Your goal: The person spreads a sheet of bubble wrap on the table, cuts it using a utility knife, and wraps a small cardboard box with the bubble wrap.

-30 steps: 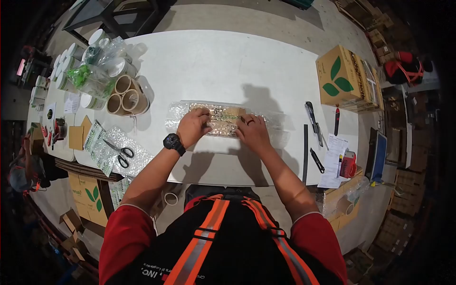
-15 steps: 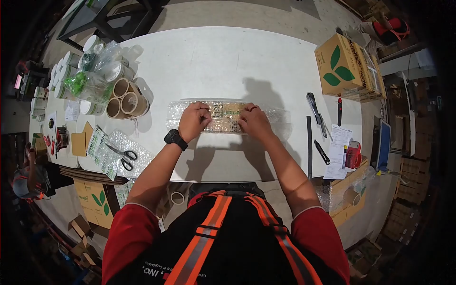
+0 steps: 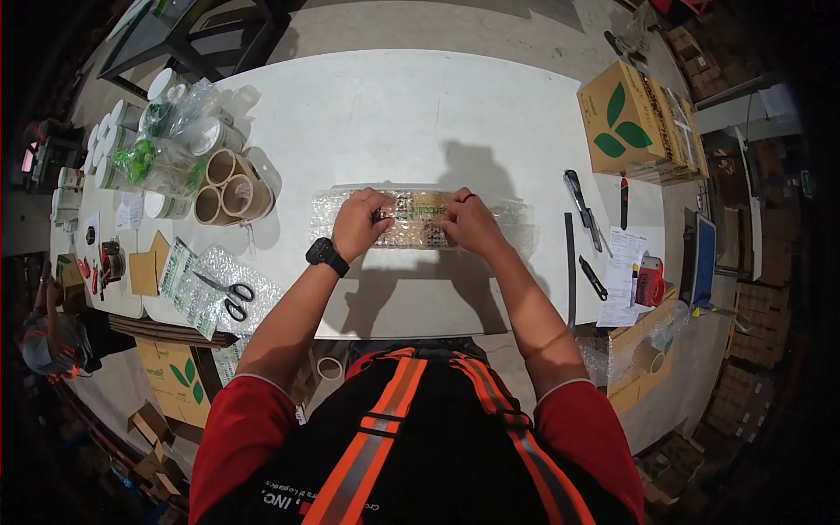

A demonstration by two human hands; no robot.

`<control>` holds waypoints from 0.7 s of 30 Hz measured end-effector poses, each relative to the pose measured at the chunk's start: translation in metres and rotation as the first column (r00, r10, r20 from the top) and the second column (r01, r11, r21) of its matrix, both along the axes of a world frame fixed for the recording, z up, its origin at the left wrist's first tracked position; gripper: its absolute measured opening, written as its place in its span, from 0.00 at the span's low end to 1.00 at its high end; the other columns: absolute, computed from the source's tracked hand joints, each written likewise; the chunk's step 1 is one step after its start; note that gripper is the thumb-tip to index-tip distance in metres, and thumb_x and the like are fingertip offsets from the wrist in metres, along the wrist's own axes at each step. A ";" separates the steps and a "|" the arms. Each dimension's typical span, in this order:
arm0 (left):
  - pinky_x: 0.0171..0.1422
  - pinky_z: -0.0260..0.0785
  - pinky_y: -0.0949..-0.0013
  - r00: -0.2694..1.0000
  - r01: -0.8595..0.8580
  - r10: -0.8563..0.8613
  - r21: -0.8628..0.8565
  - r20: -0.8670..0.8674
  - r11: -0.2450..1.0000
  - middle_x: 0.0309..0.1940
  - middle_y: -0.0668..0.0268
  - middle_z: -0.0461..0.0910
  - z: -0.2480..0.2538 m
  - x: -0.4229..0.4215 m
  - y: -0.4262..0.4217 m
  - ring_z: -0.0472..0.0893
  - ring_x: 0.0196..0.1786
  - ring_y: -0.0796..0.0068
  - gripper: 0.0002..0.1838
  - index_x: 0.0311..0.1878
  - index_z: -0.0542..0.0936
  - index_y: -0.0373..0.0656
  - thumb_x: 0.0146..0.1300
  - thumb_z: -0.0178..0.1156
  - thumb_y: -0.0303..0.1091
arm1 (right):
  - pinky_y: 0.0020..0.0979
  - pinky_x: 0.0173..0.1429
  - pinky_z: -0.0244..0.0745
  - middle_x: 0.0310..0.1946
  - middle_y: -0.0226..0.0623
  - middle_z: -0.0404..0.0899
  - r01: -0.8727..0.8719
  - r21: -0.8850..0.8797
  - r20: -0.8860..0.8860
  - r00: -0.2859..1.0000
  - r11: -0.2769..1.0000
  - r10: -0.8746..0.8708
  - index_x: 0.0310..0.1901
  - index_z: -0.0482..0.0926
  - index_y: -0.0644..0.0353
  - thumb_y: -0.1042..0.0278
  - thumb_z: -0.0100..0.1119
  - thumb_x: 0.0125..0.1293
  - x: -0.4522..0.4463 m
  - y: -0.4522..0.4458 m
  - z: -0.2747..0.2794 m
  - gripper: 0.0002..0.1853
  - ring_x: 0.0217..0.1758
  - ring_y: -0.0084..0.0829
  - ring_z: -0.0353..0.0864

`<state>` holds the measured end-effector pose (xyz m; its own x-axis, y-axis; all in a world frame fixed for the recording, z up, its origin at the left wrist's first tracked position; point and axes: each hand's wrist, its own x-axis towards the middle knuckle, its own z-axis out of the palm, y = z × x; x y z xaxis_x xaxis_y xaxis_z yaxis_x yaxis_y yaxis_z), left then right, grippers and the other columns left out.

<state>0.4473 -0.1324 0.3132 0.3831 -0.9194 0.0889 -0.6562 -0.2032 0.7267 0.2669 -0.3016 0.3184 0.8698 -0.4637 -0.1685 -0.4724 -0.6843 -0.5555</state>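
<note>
A flat bundle of bubble wrap [image 3: 418, 229] lies across the white table [image 3: 394, 114] in front of me, with something brown bearing green letters inside. The clear wrap reaches past it at both ends. My left hand [image 3: 357, 223], with a black watch on the wrist, pinches the bundle left of its middle. On the right part, my right hand [image 3: 472, 220] grips the near and far edges with bent fingers. What exactly sits under the wrap is hard to make out.
To the left stand cardboard tubes [image 3: 248, 199], white-lidded tubs [image 3: 216, 138] and scissors [image 3: 234, 290] on bubble wrap. On the right are a carton [image 3: 617, 118], cutters [image 3: 592, 278], papers [image 3: 619, 271] and a red tape dispenser [image 3: 649, 282]. Another person [image 3: 52, 337] is at far left.
The bundle has turned slightly between my hands, and its green letters show larger. My fingers have shifted a little on it. The person at upper right has moved mostly out of view.
</note>
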 end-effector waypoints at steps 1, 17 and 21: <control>0.48 0.69 0.61 1.000 -0.003 0.004 -0.008 0.025 1.000 0.36 0.62 0.78 0.002 -0.001 -0.001 0.76 0.43 0.58 0.14 0.39 0.81 0.42 0.46 0.68 0.27 | 0.41 0.53 0.72 0.44 0.40 0.72 0.008 -0.002 -0.002 1.000 1.000 -0.008 0.29 0.78 0.59 0.66 0.60 0.52 -0.001 0.000 0.000 0.06 0.48 0.43 0.73; 0.47 0.70 0.59 0.995 -0.014 0.023 -0.092 0.095 0.996 0.34 0.60 0.77 -0.006 -0.004 0.002 0.76 0.41 0.57 0.14 0.39 0.82 0.43 0.44 0.66 0.25 | 0.41 0.51 0.72 0.44 0.42 0.73 -0.041 -0.019 0.007 0.999 0.999 0.041 0.29 0.79 0.62 0.60 0.62 0.54 0.001 -0.001 -0.001 0.12 0.48 0.43 0.75; 0.46 0.70 0.58 0.980 -0.045 0.075 -0.161 0.185 0.986 0.35 0.60 0.76 -0.008 -0.011 0.004 0.75 0.41 0.56 0.15 0.41 0.80 0.43 0.46 0.64 0.27 | 0.41 0.51 0.72 0.45 0.42 0.73 -0.030 -0.005 -0.021 0.999 1.000 0.030 0.29 0.78 0.62 0.62 0.64 0.53 0.003 0.001 0.007 0.12 0.48 0.44 0.75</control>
